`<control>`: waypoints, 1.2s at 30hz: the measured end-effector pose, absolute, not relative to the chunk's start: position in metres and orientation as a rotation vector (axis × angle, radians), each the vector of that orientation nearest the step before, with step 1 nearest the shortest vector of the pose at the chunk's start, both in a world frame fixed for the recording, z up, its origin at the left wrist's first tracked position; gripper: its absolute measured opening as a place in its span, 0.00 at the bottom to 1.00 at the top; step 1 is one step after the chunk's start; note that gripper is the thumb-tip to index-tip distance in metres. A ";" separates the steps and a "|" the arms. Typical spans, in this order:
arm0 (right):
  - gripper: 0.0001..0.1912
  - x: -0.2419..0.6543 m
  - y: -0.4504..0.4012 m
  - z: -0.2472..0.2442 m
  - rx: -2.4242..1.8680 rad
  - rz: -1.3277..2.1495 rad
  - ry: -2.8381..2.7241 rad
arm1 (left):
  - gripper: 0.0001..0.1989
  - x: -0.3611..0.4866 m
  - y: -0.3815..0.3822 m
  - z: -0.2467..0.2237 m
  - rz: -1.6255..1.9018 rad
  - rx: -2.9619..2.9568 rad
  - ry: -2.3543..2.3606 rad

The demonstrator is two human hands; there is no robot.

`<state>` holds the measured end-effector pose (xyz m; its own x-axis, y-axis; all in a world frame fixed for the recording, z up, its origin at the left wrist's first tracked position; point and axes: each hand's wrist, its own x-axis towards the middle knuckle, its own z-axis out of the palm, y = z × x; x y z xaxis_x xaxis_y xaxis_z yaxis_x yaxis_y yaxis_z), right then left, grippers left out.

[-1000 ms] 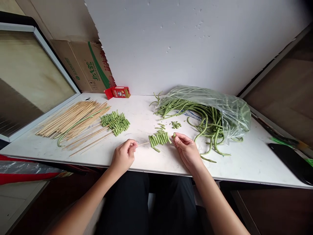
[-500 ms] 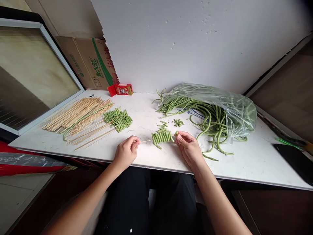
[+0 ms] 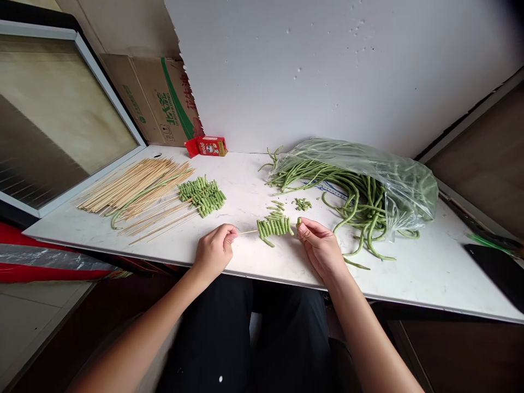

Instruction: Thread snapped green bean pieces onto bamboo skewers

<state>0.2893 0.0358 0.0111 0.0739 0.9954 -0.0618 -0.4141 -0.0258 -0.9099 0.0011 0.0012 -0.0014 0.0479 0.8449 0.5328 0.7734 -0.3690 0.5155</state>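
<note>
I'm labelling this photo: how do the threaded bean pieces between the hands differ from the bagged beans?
The threaded pieces are short; the bagged beans are long. The threaded pieces line up on a skewer; the bagged beans lie loose, partly outside a clear bag. Both are green.

The skewers (image 3: 135, 185) are bare, matt wood; the cut beans (image 3: 209, 202) have matt skins; the bag (image 3: 409, 188) is glossy, crinkled plastic; the carton (image 3: 147, 98) is matt cardboard; the table (image 3: 241, 185) looks smooth.
</note>
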 end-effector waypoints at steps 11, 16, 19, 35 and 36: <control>0.19 0.286 0.035 0.014 -1.000 1.358 -0.803 | 0.12 0.001 -0.001 -0.002 1.303 2.260 1.748; 0.18 0.285 0.034 0.014 -1.011 1.353 -0.831 | 0.11 0.000 0.001 -0.005 1.315 2.209 1.687; 0.18 0.285 0.033 0.013 -1.012 1.345 -0.838 | 0.12 0.000 0.002 -0.005 1.299 2.172 1.671; 0.20 0.284 0.034 0.014 -1.044 1.335 -0.862 | 0.14 0.003 0.004 -0.006 1.401 2.185 1.578; 0.19 0.284 0.034 0.014 -1.033 1.328 -0.877 | 0.14 0.003 0.004 -0.006 1.410 2.167 1.585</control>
